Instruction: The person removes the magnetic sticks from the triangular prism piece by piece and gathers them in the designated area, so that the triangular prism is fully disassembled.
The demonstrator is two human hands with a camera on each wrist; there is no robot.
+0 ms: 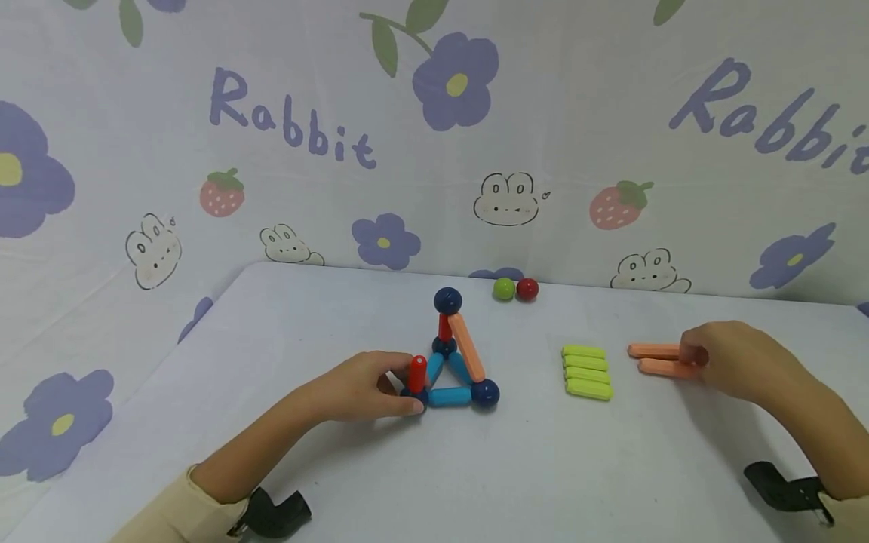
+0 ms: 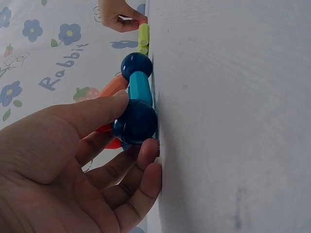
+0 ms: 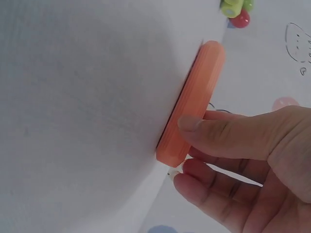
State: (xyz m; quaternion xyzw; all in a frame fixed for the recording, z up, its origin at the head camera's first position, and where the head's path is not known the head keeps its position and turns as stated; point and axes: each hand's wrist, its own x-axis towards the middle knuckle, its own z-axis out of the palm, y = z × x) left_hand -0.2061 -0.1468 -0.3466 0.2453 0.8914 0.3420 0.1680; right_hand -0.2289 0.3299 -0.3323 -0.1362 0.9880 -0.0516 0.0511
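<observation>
My left hand holds a dark blue ball at the near left corner of a magnetic-stick frame, thumb on one side and fingers on the other. The frame has blue sticks on the table, a ball at the right corner and one at the back. A red stick stands up from the held ball. Another red stick and a long orange stick meet under a top ball. My right hand grips an orange stick near its end; a second orange stick lies alongside.
Several short yellow-green sticks lie in a row between the frame and my right hand. A green ball and a red ball sit at the table's back edge. Behind hangs a printed cloth.
</observation>
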